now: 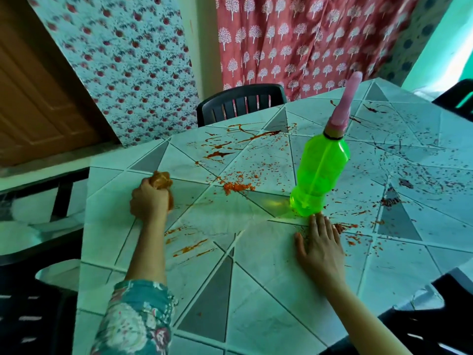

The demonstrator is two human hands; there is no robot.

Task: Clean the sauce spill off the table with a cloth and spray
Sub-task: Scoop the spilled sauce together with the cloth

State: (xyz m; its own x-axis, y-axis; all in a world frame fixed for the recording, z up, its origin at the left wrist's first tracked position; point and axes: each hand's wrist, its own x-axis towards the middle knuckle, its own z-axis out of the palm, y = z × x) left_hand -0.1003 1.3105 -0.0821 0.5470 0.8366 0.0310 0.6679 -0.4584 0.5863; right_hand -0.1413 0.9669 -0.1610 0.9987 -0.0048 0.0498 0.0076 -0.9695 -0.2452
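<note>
My left hand (149, 199) grips a balled-up, sauce-stained cloth (161, 179) near the table's left edge. My right hand (320, 245) lies flat and open on the table (256, 290), fingertips just short of the base of a green spray bottle (320, 175) with a pink nozzle that stands upright. Red-orange sauce (238, 187) is smeared and splattered across the patterned tabletop, thickest between my two hands, with streaks at the far side (243, 139) and specks to the right.
Dark plastic chairs stand at the far side (240, 101), at the right (455, 96) and at the left of the table. A red patterned curtain (307, 39) and a wooden door (38, 98) are behind.
</note>
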